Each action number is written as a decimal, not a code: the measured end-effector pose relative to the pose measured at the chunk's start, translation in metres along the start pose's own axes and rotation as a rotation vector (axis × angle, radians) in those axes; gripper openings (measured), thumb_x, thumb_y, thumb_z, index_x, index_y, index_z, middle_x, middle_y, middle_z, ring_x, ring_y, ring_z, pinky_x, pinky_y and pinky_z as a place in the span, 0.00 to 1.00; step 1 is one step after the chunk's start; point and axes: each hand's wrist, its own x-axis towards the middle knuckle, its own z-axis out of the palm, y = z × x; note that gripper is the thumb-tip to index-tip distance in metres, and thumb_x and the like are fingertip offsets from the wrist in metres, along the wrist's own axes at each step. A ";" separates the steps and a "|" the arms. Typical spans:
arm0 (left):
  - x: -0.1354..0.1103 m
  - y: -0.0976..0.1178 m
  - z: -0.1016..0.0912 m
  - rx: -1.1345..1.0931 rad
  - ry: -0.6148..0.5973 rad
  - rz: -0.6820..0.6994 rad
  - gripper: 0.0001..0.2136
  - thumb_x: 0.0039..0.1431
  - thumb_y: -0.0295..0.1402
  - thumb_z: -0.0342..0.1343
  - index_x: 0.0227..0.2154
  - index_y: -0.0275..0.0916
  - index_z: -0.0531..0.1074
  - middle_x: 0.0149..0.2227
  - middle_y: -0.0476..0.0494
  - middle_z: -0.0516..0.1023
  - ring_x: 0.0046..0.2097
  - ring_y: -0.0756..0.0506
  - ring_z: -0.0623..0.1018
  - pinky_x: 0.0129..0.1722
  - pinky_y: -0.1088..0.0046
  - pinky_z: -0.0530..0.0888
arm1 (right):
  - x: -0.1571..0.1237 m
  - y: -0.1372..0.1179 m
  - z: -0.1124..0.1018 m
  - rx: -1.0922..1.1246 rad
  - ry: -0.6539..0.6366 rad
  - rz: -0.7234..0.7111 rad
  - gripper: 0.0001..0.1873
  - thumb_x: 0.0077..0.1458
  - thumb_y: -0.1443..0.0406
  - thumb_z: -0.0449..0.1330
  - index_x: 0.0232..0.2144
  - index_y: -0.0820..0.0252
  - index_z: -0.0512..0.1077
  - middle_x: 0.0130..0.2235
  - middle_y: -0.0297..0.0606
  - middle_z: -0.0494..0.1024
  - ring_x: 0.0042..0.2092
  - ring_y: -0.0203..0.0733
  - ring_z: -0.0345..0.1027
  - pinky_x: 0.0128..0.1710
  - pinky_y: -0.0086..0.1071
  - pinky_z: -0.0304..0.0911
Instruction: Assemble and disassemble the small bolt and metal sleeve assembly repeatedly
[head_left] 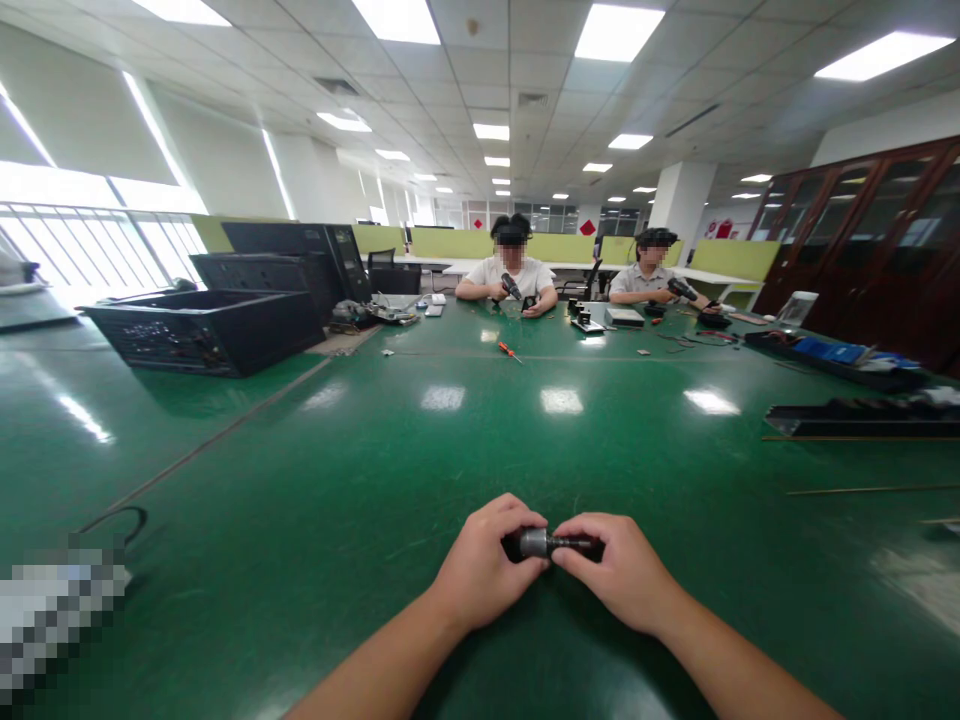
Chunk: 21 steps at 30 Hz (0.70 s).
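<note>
Low over the green table (420, 450), both my hands are closed around one small part, a grey metal cylinder with a thinner dark shaft (535, 543). My left hand (487, 560) grips the cylinder's left end between thumb and fingers. The thumb and fingers of my right hand (619, 565) pinch the shaft at the other end. The part lies roughly level, left to right. My fingers cover both of its ends, and its exact kind cannot be made out.
A black computer case (202, 330) stands at the left. An orange screwdriver (508, 351) lies further off. Across the table, one person (517, 270) and another person (651, 275) each hold a power drill. Black trays (832, 362) and metal channels (862, 418) line the right side.
</note>
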 end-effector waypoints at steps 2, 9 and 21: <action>0.000 0.000 0.000 0.000 0.000 -0.002 0.15 0.47 0.20 0.64 0.38 0.41 0.79 0.37 0.46 0.76 0.40 0.46 0.76 0.42 0.71 0.72 | 0.000 0.001 0.000 -0.005 -0.003 -0.006 0.07 0.53 0.65 0.64 0.35 0.56 0.81 0.35 0.37 0.82 0.36 0.44 0.74 0.38 0.33 0.64; 0.000 -0.002 0.001 -0.006 0.017 0.001 0.15 0.46 0.20 0.64 0.38 0.41 0.79 0.37 0.46 0.77 0.39 0.46 0.77 0.41 0.71 0.72 | 0.000 -0.002 -0.001 -0.026 -0.002 -0.031 0.06 0.54 0.66 0.64 0.34 0.55 0.80 0.34 0.34 0.82 0.36 0.41 0.73 0.37 0.31 0.62; -0.001 -0.002 0.000 -0.005 0.048 -0.007 0.16 0.45 0.20 0.65 0.38 0.42 0.79 0.37 0.47 0.76 0.39 0.46 0.77 0.40 0.70 0.72 | -0.001 -0.002 -0.003 -0.023 0.029 -0.038 0.05 0.53 0.66 0.64 0.33 0.55 0.80 0.33 0.33 0.81 0.35 0.40 0.73 0.36 0.30 0.62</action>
